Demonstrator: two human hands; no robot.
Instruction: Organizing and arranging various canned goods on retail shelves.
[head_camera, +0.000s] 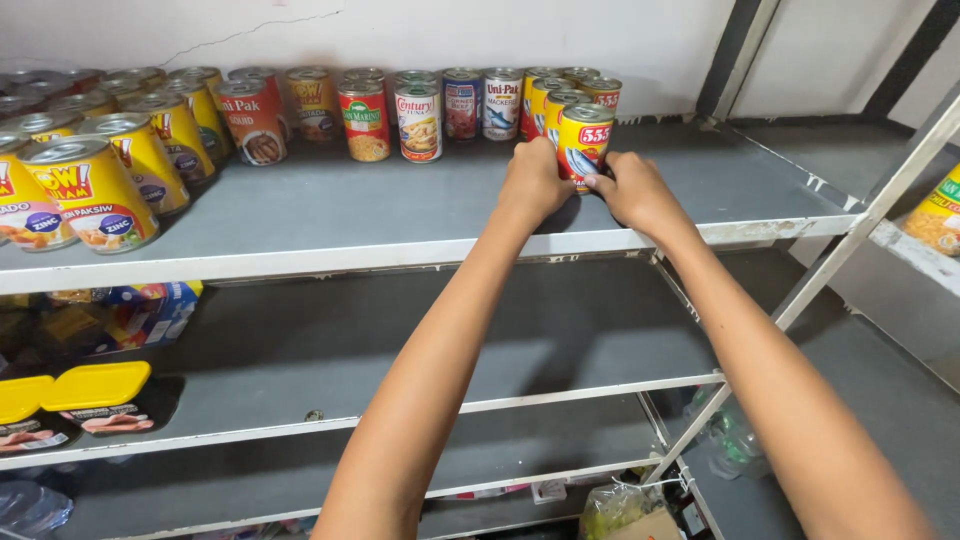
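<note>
Clasping the yellow cylindrical metal can with a fish label (583, 143), the left hand (535, 182) and right hand (635, 190) form one closed grip around its sides on the grey shelf (400, 210). Rigid, smooth-walled, probably fairly heavy; best held mid-wall, between both palms.

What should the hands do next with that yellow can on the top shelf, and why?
Probably slide the yellow can back a little, flush with the yellow cans behind it. The left hand and right hand flank it at its base, it stands upright on the shelf, and it sits forward of the row along the wall.
</note>
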